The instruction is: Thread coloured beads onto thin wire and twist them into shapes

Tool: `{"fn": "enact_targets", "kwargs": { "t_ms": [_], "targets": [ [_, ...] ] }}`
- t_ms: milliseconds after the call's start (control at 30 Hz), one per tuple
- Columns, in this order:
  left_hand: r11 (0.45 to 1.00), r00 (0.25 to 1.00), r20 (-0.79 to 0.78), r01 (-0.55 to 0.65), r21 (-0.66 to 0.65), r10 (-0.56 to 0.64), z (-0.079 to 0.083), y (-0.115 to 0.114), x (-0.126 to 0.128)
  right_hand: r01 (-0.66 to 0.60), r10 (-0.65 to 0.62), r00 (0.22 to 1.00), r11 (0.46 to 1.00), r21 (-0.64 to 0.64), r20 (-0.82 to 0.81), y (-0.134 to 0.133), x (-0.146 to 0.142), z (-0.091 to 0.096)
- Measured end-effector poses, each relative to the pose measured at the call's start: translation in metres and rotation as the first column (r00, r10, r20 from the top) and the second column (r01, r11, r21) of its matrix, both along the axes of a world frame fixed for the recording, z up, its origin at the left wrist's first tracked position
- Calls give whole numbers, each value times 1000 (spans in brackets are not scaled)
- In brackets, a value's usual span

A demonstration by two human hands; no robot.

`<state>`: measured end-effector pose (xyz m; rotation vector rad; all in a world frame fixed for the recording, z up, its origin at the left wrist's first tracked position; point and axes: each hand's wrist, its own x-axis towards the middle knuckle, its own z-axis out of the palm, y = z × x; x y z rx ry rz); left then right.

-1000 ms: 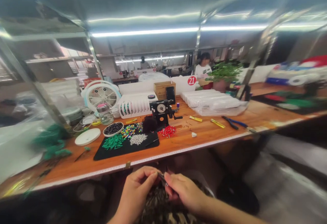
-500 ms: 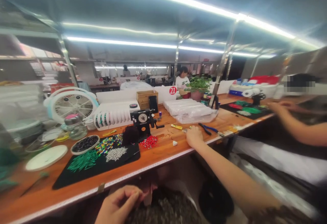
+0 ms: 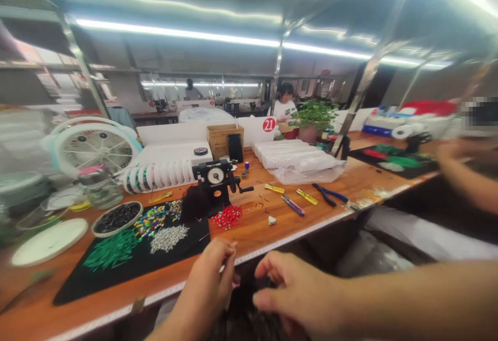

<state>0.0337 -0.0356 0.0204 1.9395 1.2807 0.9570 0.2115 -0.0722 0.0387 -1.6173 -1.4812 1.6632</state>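
Observation:
My left hand (image 3: 212,281) is low in front of the bench edge, its fingertips pinched together on something thin that I cannot make out. My right hand (image 3: 298,292) is beside it, fingers loosely curled and apart, thumb pointing toward the left hand, with nothing visible in it. A dark patterned cloth (image 3: 249,325) lies below both hands. On the wooden bench (image 3: 257,229) just beyond them are a black mat (image 3: 136,266) with green beads (image 3: 112,250) and silver beads (image 3: 169,237), red beads (image 3: 227,216), and a purple-handled tool (image 3: 291,205).
A black hand-crank counter (image 3: 216,180) stands mid-bench, with a bowl of black beads (image 3: 116,217), white plate (image 3: 49,235), fan (image 3: 93,146) and spool rack (image 3: 155,175) to the left. Blue pliers (image 3: 327,194) and plastic bags (image 3: 299,159) lie right. A co-worker's arm (image 3: 462,178) works at far right.
My right hand left my lap, reached onto the bench, and came back without the tool; a purple-handled tool now lies there. The view swung right, then back down.

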Motion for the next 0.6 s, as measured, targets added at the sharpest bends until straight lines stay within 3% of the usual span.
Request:
{"fn": "enact_targets", "kwargs": {
  "t_ms": [67, 133, 267, 467, 600],
  "targets": [
    [993, 978, -205, 63, 102, -41, -3, 9, 8, -43, 8, 981, 984, 175, 195, 24, 17, 11],
    [985, 947, -316, 107, 135, -60, -5, 18, 13, -105, -15, 945, 932, 347, 327, 51, 35, 14],
    [977, 914, -399, 144, 159, -70, -5, 26, 19, -56, -121, 947, 850, 524, 298, 96, 69, -4],
    [976, 875, -481, 153, 153, -62, -6, 23, 33, 28, -336, 875, 754, 656, 348, 116, 79, -49],
    [978, 826, -563, 144, 150, -36, -10, 17, 39, 35, -413, 824, 720, 693, 388, 119, 68, -60]
  ]
}}
